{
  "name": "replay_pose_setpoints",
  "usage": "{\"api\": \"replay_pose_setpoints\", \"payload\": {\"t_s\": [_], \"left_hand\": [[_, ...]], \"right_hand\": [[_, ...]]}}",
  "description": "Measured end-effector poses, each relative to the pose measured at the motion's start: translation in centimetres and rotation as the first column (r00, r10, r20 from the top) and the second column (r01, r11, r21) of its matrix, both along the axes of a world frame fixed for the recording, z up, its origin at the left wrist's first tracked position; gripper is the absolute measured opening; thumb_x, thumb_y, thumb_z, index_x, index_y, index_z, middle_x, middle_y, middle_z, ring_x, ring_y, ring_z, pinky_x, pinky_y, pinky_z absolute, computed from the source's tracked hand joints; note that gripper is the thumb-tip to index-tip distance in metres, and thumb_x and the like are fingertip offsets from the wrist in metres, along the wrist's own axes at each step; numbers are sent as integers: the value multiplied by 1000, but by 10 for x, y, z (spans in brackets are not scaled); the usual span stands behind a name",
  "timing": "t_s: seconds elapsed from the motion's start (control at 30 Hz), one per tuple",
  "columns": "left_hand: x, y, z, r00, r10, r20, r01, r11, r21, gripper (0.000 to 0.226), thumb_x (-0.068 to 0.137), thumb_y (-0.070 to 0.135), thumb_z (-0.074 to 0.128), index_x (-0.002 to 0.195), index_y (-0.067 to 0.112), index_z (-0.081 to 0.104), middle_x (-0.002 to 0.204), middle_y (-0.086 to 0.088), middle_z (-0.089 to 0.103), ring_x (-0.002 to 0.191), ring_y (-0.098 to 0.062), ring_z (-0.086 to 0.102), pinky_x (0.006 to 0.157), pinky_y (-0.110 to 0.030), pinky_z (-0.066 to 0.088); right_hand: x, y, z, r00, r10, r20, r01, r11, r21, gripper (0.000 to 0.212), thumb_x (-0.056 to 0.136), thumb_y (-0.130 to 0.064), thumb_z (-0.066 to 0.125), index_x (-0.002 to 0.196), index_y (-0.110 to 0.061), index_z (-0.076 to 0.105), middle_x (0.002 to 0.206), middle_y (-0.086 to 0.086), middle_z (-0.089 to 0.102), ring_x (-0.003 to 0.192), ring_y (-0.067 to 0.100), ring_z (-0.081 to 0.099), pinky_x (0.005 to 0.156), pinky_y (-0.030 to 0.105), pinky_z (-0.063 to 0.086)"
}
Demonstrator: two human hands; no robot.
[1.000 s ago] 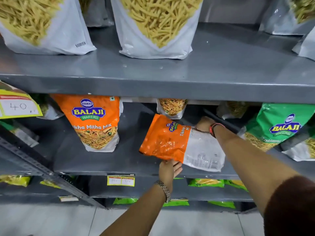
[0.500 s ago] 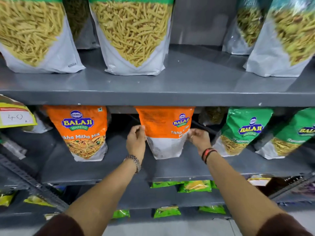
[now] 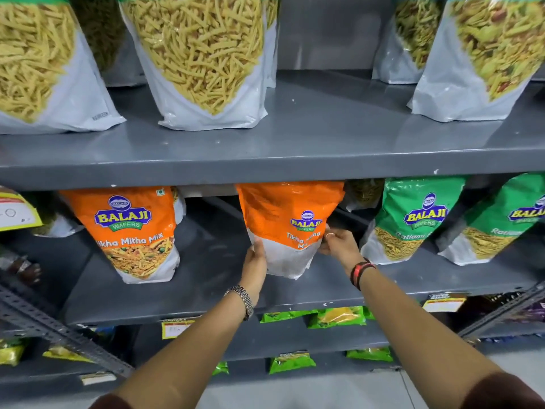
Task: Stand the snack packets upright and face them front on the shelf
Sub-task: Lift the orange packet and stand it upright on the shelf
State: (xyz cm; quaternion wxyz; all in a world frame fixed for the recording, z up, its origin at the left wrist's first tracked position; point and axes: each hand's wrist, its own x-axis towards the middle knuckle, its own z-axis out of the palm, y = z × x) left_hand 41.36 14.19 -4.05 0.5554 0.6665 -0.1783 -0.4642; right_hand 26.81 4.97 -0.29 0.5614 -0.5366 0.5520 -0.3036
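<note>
Orange packet (image 3: pixel 290 228) stands mid-frame, left hand (image 3: pixel 256 265) and right hand (image 3: pixel 339 242) clamped on its sides. She should set it flat, logo forward.

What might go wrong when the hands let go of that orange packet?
The middle orange packet looks upright only while the left hand and right hand pinch its sides, so it may flop once released. Its printed front looks turned slightly right, so it may not face front. Tipping right, it could knock the green packet.
</note>
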Motion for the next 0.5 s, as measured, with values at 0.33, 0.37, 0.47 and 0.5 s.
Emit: {"api": "replay_pose_setpoints", "payload": {"t_s": [0.33,0.37,0.47,0.5], "left_hand": [[-6,-39,25,995,-30,98,31,999,-13,45,94,40,38,108,3,59,117,-21,65,109,-34,61,90,-38,47],[-6,-39,28,994,-38,97,40,999,-11,45,95,41,37,110,4,58,119,-19,64,110,-33,60,90,-38,47],[-12,-26,34,995,47,85,-47,999,2,45,96,39,34,119,4,52,116,-8,57,113,-28,54,93,-36,41],[-15,-19,35,993,78,85,-79,997,12,46,97,37,34,125,3,48,122,-7,55,117,-28,52,96,-37,40]], "right_hand": [[-9,39,-15,936,340,-90,-341,940,7,22,80,0,64,70,-20,62,71,-2,62,68,6,62,59,15,58],[-10,39,-12,935,341,-99,-343,939,0,19,79,-5,68,70,-20,62,70,-3,62,69,8,62,59,15,58],[-24,28,-10,943,298,-150,-305,952,-24,16,80,-9,68,72,-21,61,70,-2,61,71,13,60,68,27,59],[-29,22,-9,956,245,-163,-254,967,-37,15,82,-7,66,74,-19,61,71,0,61,73,16,59,75,34,58]]}}
